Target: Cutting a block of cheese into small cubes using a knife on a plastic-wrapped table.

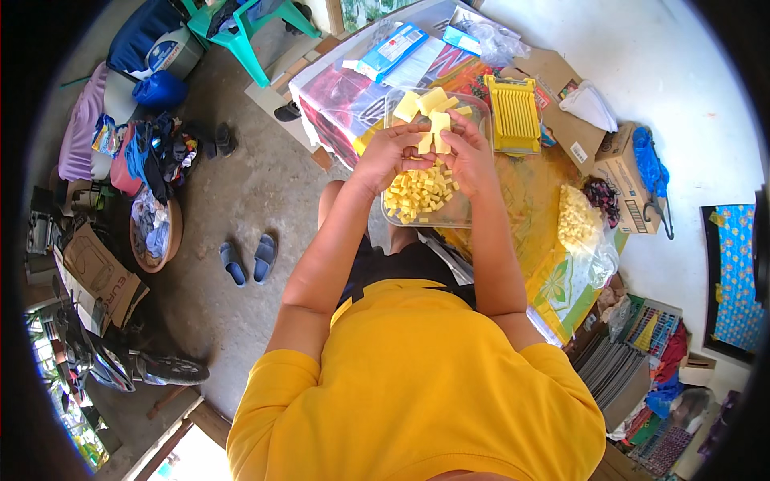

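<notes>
Both my hands are over a clear plastic tub (451,217). My left hand (388,153) grips a short slab of pale yellow cheese (425,142) between thumb and fingers. A longer cheese slab (441,123) is pinched in my right hand (472,155), close against the first. Beyond my fingers, thick cheese blocks (407,106) lie at the tub's far end. Small cheese cubes (418,195) are heaped at its near end, partly hidden by my hands. Right of the tub lies a yellow slicer (514,114) with a row of parallel bars.
The table bears a plastic cover (529,198). On it are a blue carton (394,51), flattened cardboard (559,90) and a clear bag of cheese cubes (576,219). A cardboard box (622,174) stands by the wall. Blue slippers (263,258) and a laundry basin (174,231) are on the floor.
</notes>
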`<move>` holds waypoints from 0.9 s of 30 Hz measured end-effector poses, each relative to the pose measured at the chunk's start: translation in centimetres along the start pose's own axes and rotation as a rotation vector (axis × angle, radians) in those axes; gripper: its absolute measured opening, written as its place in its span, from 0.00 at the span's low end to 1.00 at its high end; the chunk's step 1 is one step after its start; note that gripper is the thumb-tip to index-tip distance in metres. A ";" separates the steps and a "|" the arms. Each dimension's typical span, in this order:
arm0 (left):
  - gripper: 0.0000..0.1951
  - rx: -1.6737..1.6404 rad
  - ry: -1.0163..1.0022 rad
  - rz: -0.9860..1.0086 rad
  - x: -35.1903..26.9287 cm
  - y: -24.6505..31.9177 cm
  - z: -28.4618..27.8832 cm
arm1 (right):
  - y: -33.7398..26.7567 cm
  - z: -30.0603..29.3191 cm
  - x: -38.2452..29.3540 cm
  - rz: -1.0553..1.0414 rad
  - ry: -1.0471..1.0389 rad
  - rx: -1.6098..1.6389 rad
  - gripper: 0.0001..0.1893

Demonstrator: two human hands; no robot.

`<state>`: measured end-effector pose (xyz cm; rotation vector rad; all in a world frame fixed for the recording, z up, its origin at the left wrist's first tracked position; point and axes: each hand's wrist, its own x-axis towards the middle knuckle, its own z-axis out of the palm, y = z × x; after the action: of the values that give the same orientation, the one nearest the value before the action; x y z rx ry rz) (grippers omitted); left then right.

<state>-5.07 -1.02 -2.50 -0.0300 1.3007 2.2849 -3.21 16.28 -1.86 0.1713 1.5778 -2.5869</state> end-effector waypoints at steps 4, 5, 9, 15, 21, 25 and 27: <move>0.17 -0.119 -0.018 -0.033 0.0 0.2 -0.1 | -0.3 -0.5 0.2 0.009 0.012 0.158 0.24; 0.16 -0.120 -0.002 -0.021 0.0 0.1 -0.1 | -0.5 -0.6 0.1 0.024 0.036 0.186 0.24; 0.14 -0.162 0.024 -0.003 -0.1 0.0 0.2 | -0.3 -0.7 -0.3 0.028 0.133 -0.056 0.26; 0.13 -0.185 0.147 0.083 0.2 -1.2 1.0 | -0.4 0.8 -1.1 0.030 0.050 -0.342 0.26; 0.12 -0.056 0.117 0.147 -0.3 -0.8 1.3 | -0.4 0.9 -1.2 -0.055 0.120 -0.322 0.20; 0.11 0.134 0.036 0.088 -0.6 0.4 0.9 | -1.3 0.7 -1.6 -0.061 0.051 -0.365 0.17; 0.12 0.205 -0.019 0.057 -0.6 0.4 0.7 | -1.4 0.5 -1.5 -0.090 0.024 -0.466 0.16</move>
<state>-4.61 -0.85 -1.61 0.1011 1.5372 2.1807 -1.92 16.52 -0.13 0.0915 2.1841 -2.1987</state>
